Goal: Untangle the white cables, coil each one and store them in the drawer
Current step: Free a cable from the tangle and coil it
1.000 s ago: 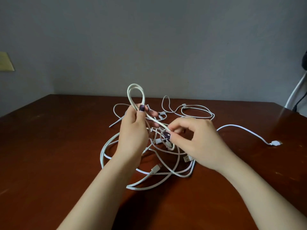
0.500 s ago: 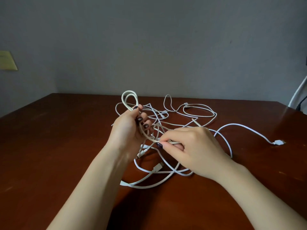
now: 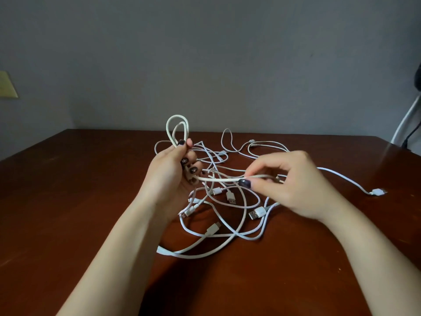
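Your left hand [image 3: 168, 176] grips a doubled loop [image 3: 177, 128] of white cable, fingers [image 3: 193, 169] curled round it. Your right hand [image 3: 293, 185] pinches the strand [image 3: 218, 179] running from it. The tangle of white cables [image 3: 227, 233] lies on the dark reddish wooden worktop [image 3: 68, 201], under and beyond your hands. Behind stands a plain grey wall [image 3: 205, 53], with a beige plate [image 3: 6, 85] at its left.

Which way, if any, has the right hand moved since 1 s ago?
Yes. The right hand has shifted rightward, nearer the stationary plug at far right, stretching a cable away from the left hand.
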Demonstrator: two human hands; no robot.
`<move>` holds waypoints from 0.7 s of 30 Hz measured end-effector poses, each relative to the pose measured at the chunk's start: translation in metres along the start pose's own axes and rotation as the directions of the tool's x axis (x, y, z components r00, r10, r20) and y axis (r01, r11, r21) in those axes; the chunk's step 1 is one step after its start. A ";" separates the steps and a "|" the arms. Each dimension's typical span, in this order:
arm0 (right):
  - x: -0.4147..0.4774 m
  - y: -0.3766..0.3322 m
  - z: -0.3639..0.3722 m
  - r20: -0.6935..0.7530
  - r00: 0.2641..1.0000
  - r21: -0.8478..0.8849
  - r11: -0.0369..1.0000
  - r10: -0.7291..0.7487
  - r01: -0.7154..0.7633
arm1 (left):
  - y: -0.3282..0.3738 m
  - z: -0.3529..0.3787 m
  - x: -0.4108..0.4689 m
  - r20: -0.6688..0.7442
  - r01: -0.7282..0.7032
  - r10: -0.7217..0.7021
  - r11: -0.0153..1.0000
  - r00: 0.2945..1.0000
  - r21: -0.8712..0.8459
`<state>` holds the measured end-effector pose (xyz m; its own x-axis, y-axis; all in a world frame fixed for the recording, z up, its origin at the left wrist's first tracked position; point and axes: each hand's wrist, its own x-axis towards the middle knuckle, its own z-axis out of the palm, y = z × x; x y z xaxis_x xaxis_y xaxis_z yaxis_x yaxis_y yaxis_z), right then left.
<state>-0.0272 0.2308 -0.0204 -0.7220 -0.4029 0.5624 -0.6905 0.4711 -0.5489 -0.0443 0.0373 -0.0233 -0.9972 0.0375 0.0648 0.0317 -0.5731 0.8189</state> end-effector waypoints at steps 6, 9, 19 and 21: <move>0.001 -0.006 -0.008 -0.042 0.999 0.180 0.983 -0.031 0.038 | -0.014 0.009 -0.008 0.039 -0.113 0.112 0.795 0.993 0.596; 0.003 -0.006 -0.005 -0.057 0.998 0.117 0.993 -0.026 0.033 | -0.021 0.016 -0.014 0.143 -0.168 0.094 0.687 0.985 0.707; 0.003 0.007 -0.005 -0.338 0.920 -0.237 0.964 -0.198 0.120 | -0.026 0.021 -0.019 0.236 -0.058 -0.157 0.706 0.959 0.706; 0.004 0.007 -0.003 -0.320 0.909 -0.291 0.941 -0.267 0.174 | -0.025 0.022 -0.021 0.243 -0.051 -0.191 0.678 0.951 0.733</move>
<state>-0.0342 0.2347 -0.0203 -0.4581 -0.2413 0.8555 -0.7624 0.6016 -0.2385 -0.0223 0.0691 -0.0330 -0.9381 0.3437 0.0439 0.1222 0.2096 0.9701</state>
